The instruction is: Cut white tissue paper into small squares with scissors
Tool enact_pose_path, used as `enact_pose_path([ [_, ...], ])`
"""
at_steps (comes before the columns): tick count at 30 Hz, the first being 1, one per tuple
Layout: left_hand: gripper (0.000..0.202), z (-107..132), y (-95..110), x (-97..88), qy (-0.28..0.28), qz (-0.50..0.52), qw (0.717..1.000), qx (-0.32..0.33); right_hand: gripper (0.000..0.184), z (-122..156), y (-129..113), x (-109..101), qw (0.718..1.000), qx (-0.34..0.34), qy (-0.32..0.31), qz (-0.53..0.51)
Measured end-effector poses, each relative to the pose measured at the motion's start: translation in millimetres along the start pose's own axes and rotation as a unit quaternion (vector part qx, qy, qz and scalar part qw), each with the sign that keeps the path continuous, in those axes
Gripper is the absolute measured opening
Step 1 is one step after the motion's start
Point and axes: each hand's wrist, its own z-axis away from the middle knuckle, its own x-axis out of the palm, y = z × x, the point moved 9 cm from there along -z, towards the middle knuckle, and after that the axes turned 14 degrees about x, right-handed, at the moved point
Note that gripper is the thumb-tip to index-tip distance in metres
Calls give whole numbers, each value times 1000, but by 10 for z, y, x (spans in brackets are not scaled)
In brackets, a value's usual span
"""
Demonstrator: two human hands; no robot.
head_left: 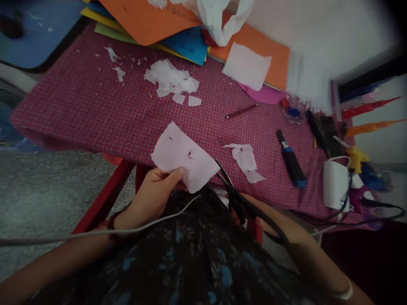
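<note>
My left hand pinches a folded piece of thin pale pink paper at its lower edge, holding it above the near edge of the table. My right hand is wrapped through the handles of black scissors. The scissor blades are parted and point up-left, their tips touching the paper's right edge. A white cable runs across my left wrist and lap.
A red checked cloth covers the table. On it lie paper scraps, a heap of white cuttings, a pencil, a black-and-blue cutter, coloured card sheets, a white plastic bag and tools at the right edge.
</note>
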Motion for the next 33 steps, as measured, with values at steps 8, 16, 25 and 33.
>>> enact_pose_path([
  [8,26,68,-253,8,-18,-43,994,-97,84,66,285,89,997,31,-74,-21],
  [16,27,139,-496,-10,-107,-105,981,-119,77,0,278,69,997,35,-69,-7],
  [25,28,157,-637,199,-125,-38,981,-146,76,47,310,32,997,3,-65,-47],
  [33,29,158,-615,218,-120,-61,982,-135,77,20,244,41,998,49,-24,19],
])
